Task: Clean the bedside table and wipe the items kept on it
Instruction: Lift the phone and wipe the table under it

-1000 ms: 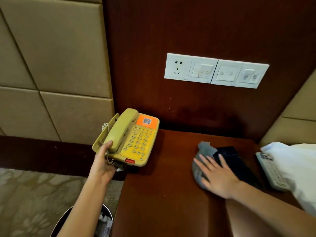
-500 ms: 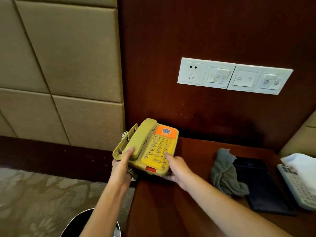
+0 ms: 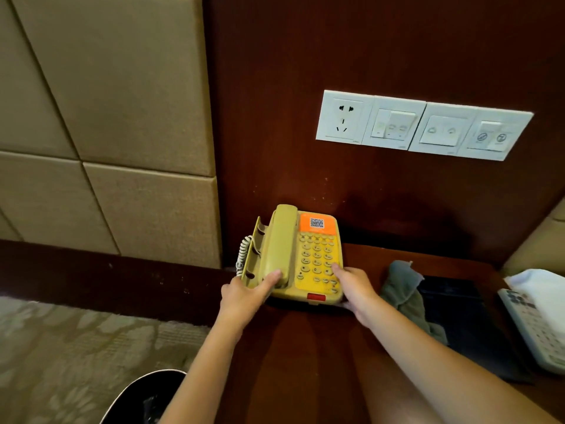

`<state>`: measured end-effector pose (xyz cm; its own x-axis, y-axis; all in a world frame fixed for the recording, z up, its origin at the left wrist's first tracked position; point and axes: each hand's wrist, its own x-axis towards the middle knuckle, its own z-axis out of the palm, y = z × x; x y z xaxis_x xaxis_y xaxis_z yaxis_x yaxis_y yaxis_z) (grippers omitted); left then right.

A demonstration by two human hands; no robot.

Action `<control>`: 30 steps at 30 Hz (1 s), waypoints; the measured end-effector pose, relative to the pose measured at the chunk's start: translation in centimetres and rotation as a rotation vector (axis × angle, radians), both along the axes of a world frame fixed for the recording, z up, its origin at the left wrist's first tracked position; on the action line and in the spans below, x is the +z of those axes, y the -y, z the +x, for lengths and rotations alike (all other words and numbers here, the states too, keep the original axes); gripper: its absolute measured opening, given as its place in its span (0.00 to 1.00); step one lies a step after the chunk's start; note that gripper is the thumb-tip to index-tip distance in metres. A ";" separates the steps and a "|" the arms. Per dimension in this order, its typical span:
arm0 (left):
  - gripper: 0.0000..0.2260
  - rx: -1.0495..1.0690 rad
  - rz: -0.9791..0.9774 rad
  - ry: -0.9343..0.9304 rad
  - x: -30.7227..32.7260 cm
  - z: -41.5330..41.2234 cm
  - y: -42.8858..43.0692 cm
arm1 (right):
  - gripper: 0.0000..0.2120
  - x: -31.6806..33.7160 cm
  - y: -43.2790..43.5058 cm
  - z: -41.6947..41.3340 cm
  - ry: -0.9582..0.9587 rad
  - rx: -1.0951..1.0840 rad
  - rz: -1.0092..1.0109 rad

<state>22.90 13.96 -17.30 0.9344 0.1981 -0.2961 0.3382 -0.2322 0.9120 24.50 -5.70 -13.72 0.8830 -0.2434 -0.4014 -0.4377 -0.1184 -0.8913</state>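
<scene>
At back left corner of bench (image 3: 305,362), against dark wood wall: yellow phone (image 3: 318,264), handset (image 3: 279,243) on cradle, orange QR label at its far end, red tab at near edge. Coiled cord (image 3: 243,254) hung off its left side.

Left hand (image 3: 244,296) gripped phone's near left corner, thumb laid across handset's lower end, fingers hidden beneath. Right hand (image 3: 356,289) gripped near right side, thumb on keypad edge, fingers curled under, out of sight. Could not tell whether base sat on bench or was held just off it; dark shadow lay under near edge.

Grey cloth (image 3: 403,289) lay crumpled on bench just right of right hand, partly over black folder (image 3: 458,319). Folder lay flat. White remote (image 3: 532,325) lay beside folder at bench's right edge, white linen (image 3: 541,286) at its far end.

White switch panel (image 3: 422,125) sat on wall above: one socket, three switch plates. Beige padded panels (image 3: 122,87) stood left of wood wall. Patterned carpet (image 3: 61,347) lay lower left; black bin (image 3: 143,399) showed at bottom edge, beside left forearm.
</scene>
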 end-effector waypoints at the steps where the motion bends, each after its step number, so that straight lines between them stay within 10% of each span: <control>1: 0.46 0.000 0.066 -0.006 0.0 0.1 0.2 | 0.12 -0.1 0.4 0.0 -0.002 0.010 -0.038; 7: 0.41 -0.020 0.203 0.054 0.4 0.0 0.2 | 0.16 0.6 1.6 0.7 0.086 0.161 -0.604; 16: 0.31 -0.049 0.320 0.083 0.0 0.1 -0.3 | 0.16 0.6 2.0 1.0 0.165 0.305 -0.759; 21: 0.41 0.040 0.385 0.075 0.3 -0.1 -0.3 | 0.22 0.3 5.9 -1.6 0.206 0.482 -1.489; 24: 0.32 0.195 0.496 0.182 1.2 -1.0 0.8 | 0.29 -1.9 7.5 -3.7 -0.073 0.598 -1.410; 30: 0.21 0.109 0.570 0.207 1.3 -3.8 1.4 | 0.33 -4.0 6.6 -8.2 0.144 0.575 -1.235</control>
